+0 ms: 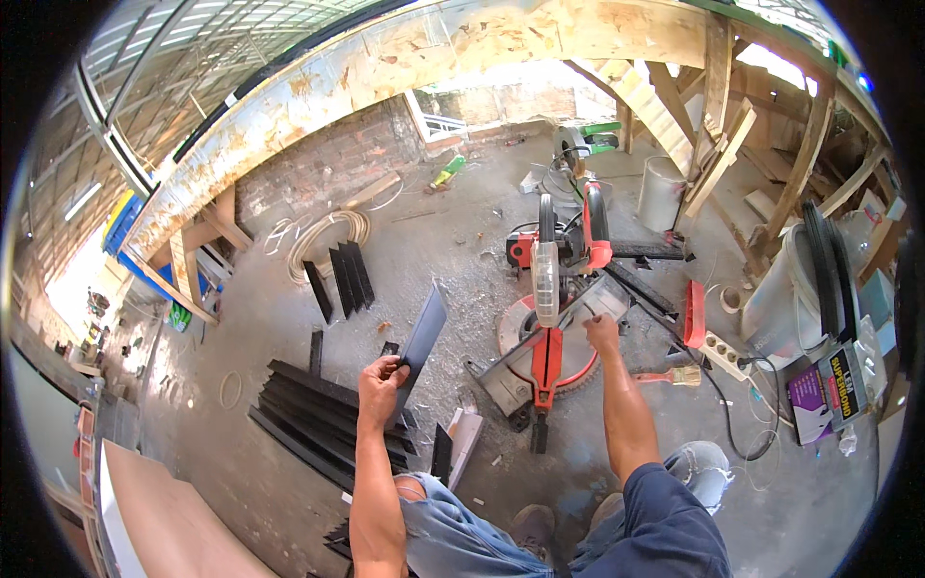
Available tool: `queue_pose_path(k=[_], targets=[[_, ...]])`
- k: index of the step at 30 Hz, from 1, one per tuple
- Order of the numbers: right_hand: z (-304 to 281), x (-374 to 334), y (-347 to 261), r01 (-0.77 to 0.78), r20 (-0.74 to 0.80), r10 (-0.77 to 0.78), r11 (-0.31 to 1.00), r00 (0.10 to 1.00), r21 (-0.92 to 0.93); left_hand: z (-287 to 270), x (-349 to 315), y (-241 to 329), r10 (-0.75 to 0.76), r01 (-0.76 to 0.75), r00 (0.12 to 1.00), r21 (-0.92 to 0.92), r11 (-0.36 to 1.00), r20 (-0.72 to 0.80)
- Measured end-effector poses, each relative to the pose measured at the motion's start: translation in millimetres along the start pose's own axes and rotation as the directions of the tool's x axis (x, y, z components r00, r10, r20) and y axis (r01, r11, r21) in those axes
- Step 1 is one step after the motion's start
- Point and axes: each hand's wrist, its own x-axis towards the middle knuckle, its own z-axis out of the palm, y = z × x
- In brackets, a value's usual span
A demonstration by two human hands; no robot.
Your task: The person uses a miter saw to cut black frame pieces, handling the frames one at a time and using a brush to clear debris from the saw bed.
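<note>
My left hand [382,387] grips a long dark grey angle strip [420,337], which stands tilted up and away from me. Just below it lies a stack of black angle strips [303,419] on the floor. My right hand [602,333] is closed at the right-hand metal fence of a red and black mitre saw [546,361]. Its fingers curl at the fence, and whatever is between them is too small to make out. The saw's blade guard [545,279] rises over the middle of its base.
Short black pieces [349,276] and a coiled hose [332,236] lie further left. To the right are a paintbrush [674,376], a red tool part [695,313], a power strip [725,354] with its cord, and a bucket [785,294]. A green-handled power tool [588,140] sits behind the saw.
</note>
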Motion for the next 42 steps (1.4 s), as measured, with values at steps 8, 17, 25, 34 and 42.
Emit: queue_pose_path(k=[8,17,25,34,42], targets=[[31,-30,-40,0.159,0.052,-0.151,0.965,0.987,-0.211,-6,-2,2,0.047,-0.047,0.999,-0.084,0.995,-0.001],[50,-32,-40,0.217,0.048,-0.213,0.926,0.976,-0.308,-1,-8,17,0.063,-0.05,0.996,-0.175,0.983,0.07],[-1,-40,-13,0.092,-0.02,-0.092,0.996,0.996,-0.022,0,-2,4,0.04,-0.006,0.992,-0.268,0.963,0.12],[-116,14,18,-0.242,-0.305,0.148,0.923,0.941,-0.3,6,4,-4,0.024,-0.01,0.999,-0.263,0.965,0.048],[-121,37,-85,-0.01,0.072,-0.029,0.871,0.997,0.491,-1,-2,4,0.056,-0.047,0.998,-0.237,0.97,0.032]])
